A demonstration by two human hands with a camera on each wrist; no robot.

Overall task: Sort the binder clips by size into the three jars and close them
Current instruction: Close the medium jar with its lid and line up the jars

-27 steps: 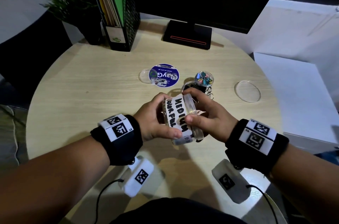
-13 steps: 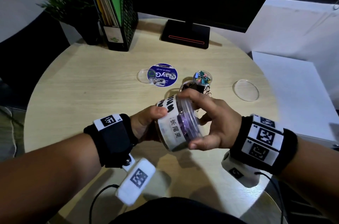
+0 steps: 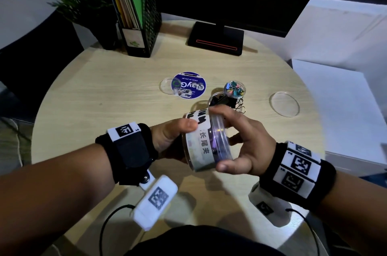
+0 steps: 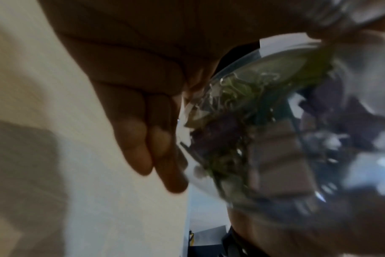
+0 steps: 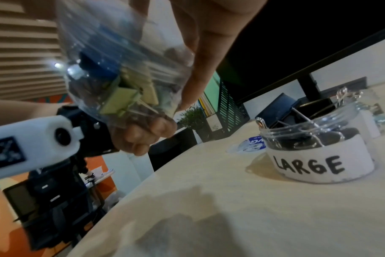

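Medium jar point(image 3: 201, 142) now tipped sideways, lid point(image 3: 219, 138) turned toward the right hand point(image 3: 245, 146)
Left hand point(image 3: 169, 138) grips its base near the large jar point(image 5: 319, 156); right fingertips pinch the lid rim, probably screwing it; next, twist tight

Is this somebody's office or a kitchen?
Probably an office desk: a black monitor stand sits on the round pale wooden table, beside a black mesh file holder of folders and a small green potted plant.

Table: round pale wood-grain tabletop point(image 3: 104, 98).
Monitor: black screen on a black rectangular base with a red stripe point(image 3: 215, 38).
File holder: black mesh metal rack point(image 3: 146, 25) holding green and yellow folders.
Plant: small green potted plant point(image 3: 83, 2), left of rack.
Sticker: round blue printed disc point(image 3: 188, 85), mid-table.
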